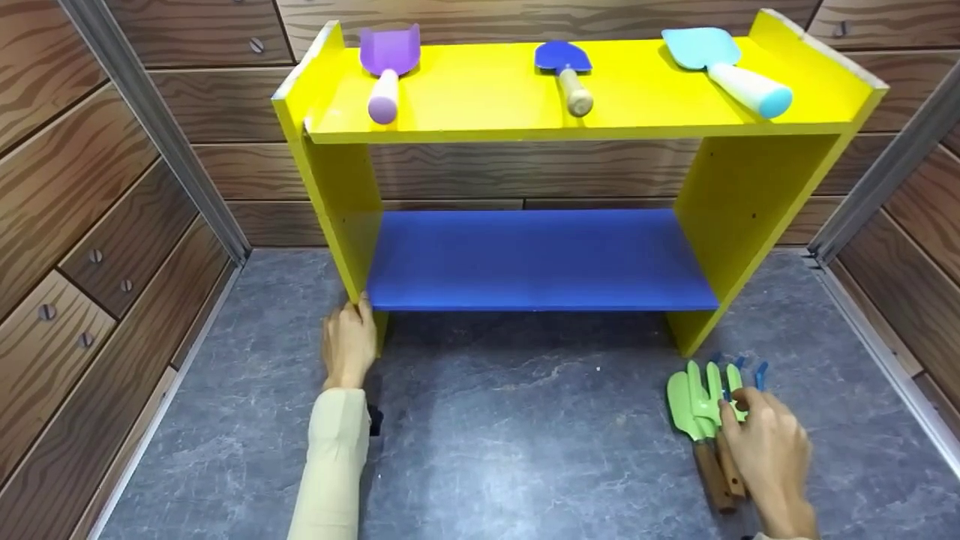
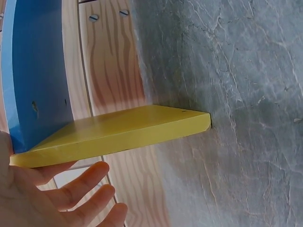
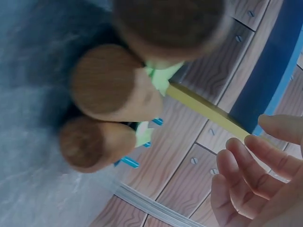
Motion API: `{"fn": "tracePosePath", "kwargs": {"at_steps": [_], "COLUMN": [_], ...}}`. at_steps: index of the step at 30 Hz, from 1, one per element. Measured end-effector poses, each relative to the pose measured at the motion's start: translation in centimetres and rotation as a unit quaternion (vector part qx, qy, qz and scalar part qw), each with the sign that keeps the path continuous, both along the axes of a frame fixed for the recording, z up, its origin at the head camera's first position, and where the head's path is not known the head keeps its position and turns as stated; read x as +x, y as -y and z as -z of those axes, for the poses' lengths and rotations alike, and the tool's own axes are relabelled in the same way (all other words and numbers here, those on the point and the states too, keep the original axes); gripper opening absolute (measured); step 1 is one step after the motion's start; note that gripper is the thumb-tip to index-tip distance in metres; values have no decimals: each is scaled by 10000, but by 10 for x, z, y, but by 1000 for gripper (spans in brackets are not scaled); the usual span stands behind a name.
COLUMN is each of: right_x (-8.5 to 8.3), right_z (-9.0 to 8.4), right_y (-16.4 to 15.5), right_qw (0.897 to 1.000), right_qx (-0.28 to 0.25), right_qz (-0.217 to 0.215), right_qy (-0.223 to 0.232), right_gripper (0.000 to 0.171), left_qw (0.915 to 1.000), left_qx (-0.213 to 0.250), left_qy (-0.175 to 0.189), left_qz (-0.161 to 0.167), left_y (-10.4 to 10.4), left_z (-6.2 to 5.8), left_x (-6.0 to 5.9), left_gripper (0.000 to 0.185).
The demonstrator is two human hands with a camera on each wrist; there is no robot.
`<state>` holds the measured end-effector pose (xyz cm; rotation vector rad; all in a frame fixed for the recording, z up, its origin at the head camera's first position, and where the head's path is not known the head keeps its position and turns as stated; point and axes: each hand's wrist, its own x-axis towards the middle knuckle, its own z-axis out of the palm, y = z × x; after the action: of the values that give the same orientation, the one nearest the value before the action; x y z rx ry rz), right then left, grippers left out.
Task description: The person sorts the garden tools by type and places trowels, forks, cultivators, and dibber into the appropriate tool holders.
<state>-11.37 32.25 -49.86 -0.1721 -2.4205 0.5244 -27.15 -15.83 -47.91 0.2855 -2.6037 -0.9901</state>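
Note:
A yellow shelf unit [image 1: 742,202] with a blue lower board [image 1: 540,259] stands on the grey floor. My left hand [image 1: 349,345] rests with straight fingers against the foot of its left side panel [image 2: 123,132]; in the left wrist view the hand [image 2: 71,194] is open just under that panel. My right hand [image 1: 765,450] lies over a bunch of small garden tools with wooden handles [image 1: 712,480]: a green trowel [image 1: 686,405], a green fork and a blue rake [image 1: 759,371]. In the right wrist view the fingers [image 3: 255,179] are loose and spread beside the handle ends [image 3: 113,90].
On the top board lie a purple scoop [image 1: 386,71], a dark blue shovel [image 1: 566,71] and a light blue trowel [image 1: 727,67]. Wood-grain walls with screws [image 1: 90,255] close in the left, back and right. Grey floor [image 1: 525,435] stretches between my hands.

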Motion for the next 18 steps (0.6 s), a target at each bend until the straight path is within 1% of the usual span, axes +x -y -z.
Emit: {"fn": "tracePosePath", "kwargs": {"at_steps": [4, 9, 13, 18], "right_x": [3, 7, 9, 10], "right_z": [3, 5, 7, 8], "right_y": [-3, -5, -6, -6], "right_qw": [9998, 9975, 9927, 9847], "right_qx": [-7, -59, -126, -133], "right_qz": [4, 137, 305, 373], "right_qy": [191, 694, 1163, 1696], "right_gripper": [15, 18, 19, 20], "left_qw": [10000, 9999, 9999, 9998], "left_qx": [9, -9, -27, -12], "left_qy": [9, -112, -164, -172], "left_qz": [-12, -24, -28, -43], "left_y": [0, 1, 0, 0], "left_z": [1, 0, 0, 0], "left_x": [0, 1, 0, 0], "left_gripper": [50, 48, 48, 48]}}
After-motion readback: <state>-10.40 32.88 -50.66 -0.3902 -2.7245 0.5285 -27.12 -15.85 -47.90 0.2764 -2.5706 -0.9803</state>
